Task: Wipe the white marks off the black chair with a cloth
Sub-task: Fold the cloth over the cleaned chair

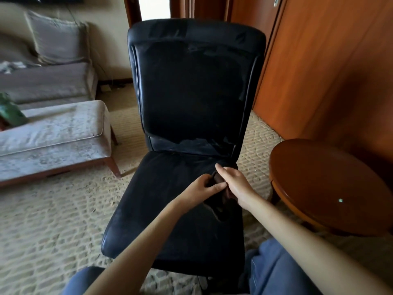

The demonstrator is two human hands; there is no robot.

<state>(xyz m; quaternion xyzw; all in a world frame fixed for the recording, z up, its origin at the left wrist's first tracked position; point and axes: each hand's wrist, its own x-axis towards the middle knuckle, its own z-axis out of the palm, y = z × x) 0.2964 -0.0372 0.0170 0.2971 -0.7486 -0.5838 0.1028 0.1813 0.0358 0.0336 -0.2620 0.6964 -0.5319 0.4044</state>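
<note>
Black leather covers the chair [191, 92] facing me, upright on the patterned carpet [53, 220]. I see whitish marks [200, 48] smeared across the top of its backrest, and a second band of marks [191, 143] along the backrest's bottom edge, just above the seat. Both hands meet over the rear right part of the seat. The left hand [203, 187] pinches a dark cloth [220, 206] between thumb and fingers. The right hand [235, 184] is curled round the same cloth from the other side. The cloth hangs down from between the two hands over the seat, and it is so close in tone to the leather that I can't trace its full outline. Right of the chair stands a round wooden table [319, 184], near the seat but apart from it, with wood panelling [319, 71] behind. To the left are a grey footstool [53, 135] and a sofa [42, 81] with a cushion [57, 39]. Knees in blue trousers [276, 269] show at the bottom edge
</note>
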